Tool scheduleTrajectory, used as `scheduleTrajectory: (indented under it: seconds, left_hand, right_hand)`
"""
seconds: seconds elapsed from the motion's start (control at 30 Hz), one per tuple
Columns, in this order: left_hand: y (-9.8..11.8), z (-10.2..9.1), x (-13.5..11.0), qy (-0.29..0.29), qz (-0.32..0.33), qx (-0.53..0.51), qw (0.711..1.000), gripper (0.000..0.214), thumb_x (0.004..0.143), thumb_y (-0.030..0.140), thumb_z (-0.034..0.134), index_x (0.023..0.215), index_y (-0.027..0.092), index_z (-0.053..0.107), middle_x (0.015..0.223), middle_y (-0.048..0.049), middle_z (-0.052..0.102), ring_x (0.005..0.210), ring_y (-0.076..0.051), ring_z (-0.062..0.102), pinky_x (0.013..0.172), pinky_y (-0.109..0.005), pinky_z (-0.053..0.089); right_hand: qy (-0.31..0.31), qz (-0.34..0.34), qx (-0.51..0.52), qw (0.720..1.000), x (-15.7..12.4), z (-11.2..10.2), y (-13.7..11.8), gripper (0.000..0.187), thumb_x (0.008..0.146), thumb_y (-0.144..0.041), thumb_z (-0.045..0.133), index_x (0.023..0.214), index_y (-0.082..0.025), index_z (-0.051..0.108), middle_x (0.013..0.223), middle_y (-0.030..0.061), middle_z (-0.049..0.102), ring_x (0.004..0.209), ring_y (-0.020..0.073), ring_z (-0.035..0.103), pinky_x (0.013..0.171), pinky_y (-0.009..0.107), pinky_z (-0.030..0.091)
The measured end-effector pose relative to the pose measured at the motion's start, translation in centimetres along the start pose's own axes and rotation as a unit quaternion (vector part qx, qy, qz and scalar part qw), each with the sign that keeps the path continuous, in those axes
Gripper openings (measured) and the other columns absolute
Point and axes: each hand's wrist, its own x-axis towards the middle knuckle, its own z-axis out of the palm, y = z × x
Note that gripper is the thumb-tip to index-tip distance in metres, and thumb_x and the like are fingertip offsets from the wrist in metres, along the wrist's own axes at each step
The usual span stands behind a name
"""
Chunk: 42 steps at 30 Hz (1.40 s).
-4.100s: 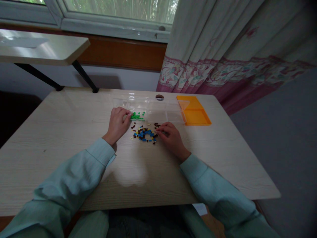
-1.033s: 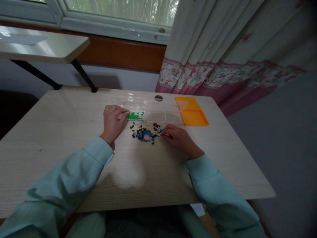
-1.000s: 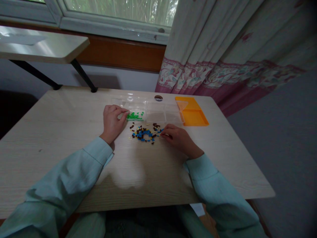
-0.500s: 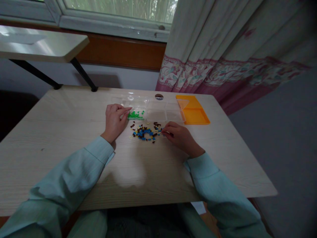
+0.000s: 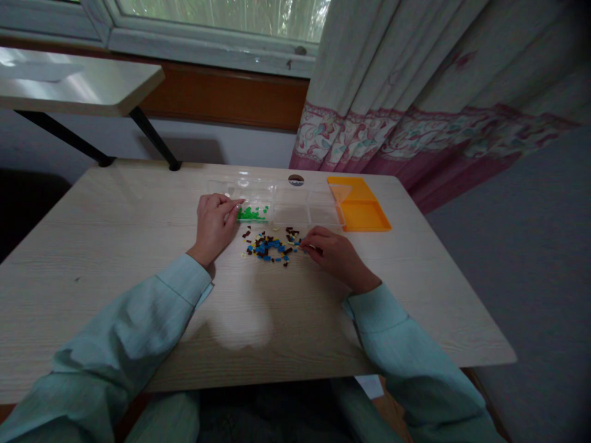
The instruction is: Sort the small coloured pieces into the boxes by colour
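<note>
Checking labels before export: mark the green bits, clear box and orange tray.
Green bits (image 5: 252, 214): head view, on the middle of the cluster.
Clear box (image 5: 292, 215): head view, on the bare floor of a near compartment.
Orange tray (image 5: 366, 216): head view, on the floor of its near section.

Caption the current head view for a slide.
Left hand at a clear compartment box holding green pieces, right hand at the edge of scattered blue, brown and yellow pieces.

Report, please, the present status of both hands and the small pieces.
Left hand at transparent box, beside green pieces. Right hand at right edge of mixed pieces; grip contents unclear. Nothing seen blocking either hand.
</note>
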Motion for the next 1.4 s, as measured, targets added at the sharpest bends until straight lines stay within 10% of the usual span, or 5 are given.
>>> scheduleTrajectory:
  seconds: [0.77, 1.4]
  left_hand:
    - [4.3, 0.1, -1.7, -0.113, 0.248, -0.076, 0.959, 0.032, 0.088, 0.044, 0.065, 0.117, 0.028, 0.068, 0.1, -0.006, 0.064, 0.1, -0.022, 0.054, 0.09, -0.038, 0.043]
    - [4.4, 0.5, -1.9, -0.127, 0.268, -0.06, 0.953, 0.018, 0.092, 0.039, 0.061, 0.1, 0.027, 0.071, 0.097, -0.0047, 0.066, 0.098, -0.02, 0.056, 0.088, -0.036, 0.045]
  right_hand:
    - [0.101, 0.108, 0.213, 0.966, 1.0, 2.6, -2.1, 0.014, 0.086, -0.031, 0.066, 0.082, -0.02, 0.073, 0.082, 0.0037, 0.069, 0.077, 0.0155, 0.062, 0.069, 0.027, 0.047]
    - [0.06, 0.156, 0.305, 0.938, 1.3, 3.4, -2.9, 0.023, 0.083, -0.042, 0.069, 0.081, -0.02, 0.074, 0.08, 0.0027, 0.07, 0.075, 0.0144, 0.063, 0.069, 0.026, 0.047]
